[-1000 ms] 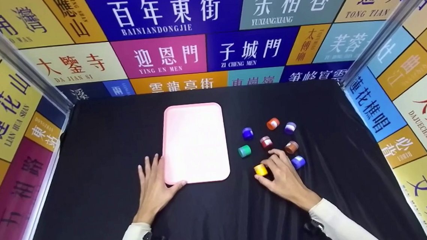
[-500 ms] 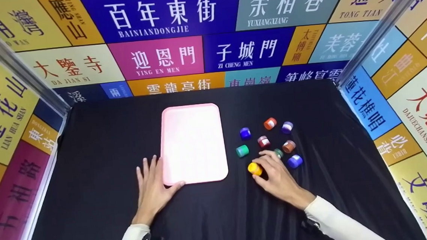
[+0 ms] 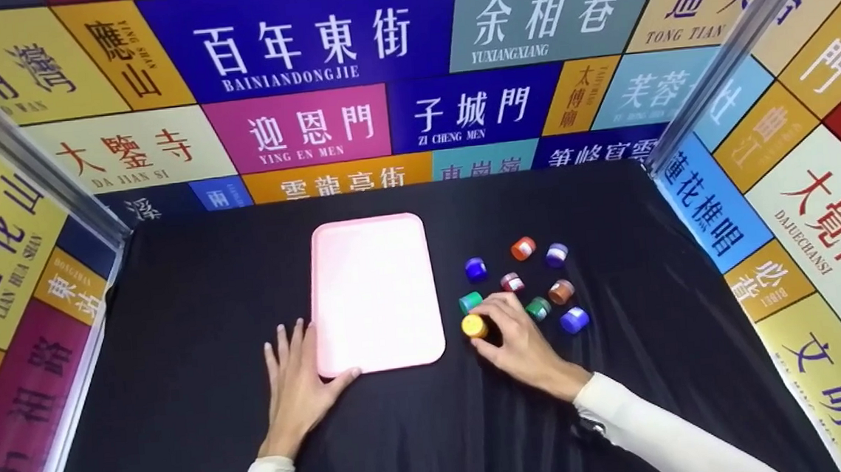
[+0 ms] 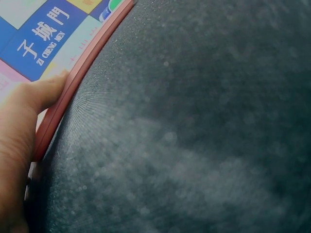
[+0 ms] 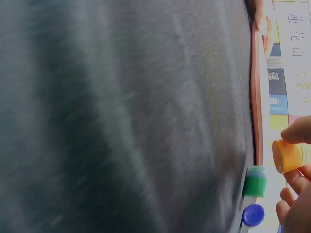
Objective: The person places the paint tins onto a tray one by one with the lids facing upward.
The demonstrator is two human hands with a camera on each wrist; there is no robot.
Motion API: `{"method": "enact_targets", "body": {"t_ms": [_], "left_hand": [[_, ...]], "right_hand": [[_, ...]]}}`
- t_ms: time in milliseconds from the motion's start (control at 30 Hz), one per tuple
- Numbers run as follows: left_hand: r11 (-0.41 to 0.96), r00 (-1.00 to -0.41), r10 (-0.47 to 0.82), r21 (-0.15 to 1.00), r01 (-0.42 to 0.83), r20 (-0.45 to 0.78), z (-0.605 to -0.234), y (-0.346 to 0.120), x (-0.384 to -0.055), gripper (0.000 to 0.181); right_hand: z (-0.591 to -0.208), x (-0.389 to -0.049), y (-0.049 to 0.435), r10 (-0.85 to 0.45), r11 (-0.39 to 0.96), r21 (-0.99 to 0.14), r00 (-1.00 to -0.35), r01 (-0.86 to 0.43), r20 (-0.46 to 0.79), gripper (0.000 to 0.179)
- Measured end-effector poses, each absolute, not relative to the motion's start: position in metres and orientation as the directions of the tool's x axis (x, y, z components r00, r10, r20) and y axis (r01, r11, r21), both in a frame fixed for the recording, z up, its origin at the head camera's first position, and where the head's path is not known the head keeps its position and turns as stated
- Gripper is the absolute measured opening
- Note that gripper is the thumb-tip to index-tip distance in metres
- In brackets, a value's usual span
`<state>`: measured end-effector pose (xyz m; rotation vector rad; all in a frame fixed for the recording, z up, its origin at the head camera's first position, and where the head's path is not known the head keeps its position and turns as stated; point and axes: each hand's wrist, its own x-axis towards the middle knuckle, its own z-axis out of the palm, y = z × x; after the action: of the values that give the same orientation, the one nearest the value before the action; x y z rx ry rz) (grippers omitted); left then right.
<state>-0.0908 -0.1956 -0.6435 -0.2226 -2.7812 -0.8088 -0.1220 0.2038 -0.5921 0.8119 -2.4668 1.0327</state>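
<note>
We've got a small yellow cylindrical jar [image 3: 474, 326], plastic by the look of it, pinched thumb-to-fingers in our right hand [image 3: 518, 347]. Our left hand [image 3: 303, 385] is loosely spread, thumb on the near rim of a pale pink rectangular tray [image 3: 375, 298]. Creased black cloth [image 3: 420, 436] under both hands, colourful Chinese-lettered wall panels [image 3: 296, 45] beyond them.

The pink tray [image 3: 376, 294] looks to be of smooth plastic, slightly glossy. The yellow jar [image 3: 474, 326] also seems of smooth plastic. The black cloth [image 3: 197, 318] appears matt, with fine grain and soft folds, while the metal post [image 3: 723, 59] has a dull shine
</note>
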Motion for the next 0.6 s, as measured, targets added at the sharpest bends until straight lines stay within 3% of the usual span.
{"method": "enact_targets", "body": {"t_ms": [333, 600], "left_hand": [[0.846, -0.968, 0.062, 0.501, 0.180, 0.244, -0.646, -0.192, -0.088, 0.120], [0.842, -0.972, 0.070, 0.508, 0.179, 0.226, -0.643, -0.195, -0.090, 0.121]], "right_hand": [[-0.598, -0.131, 0.176, -0.424, 0.489, -0.538, -0.726, -0.687, 0.541, 0.043], [-0.598, -0.134, 0.152, -0.467, 0.467, -0.559, -0.728, -0.685, 0.503, 0.040]]}}
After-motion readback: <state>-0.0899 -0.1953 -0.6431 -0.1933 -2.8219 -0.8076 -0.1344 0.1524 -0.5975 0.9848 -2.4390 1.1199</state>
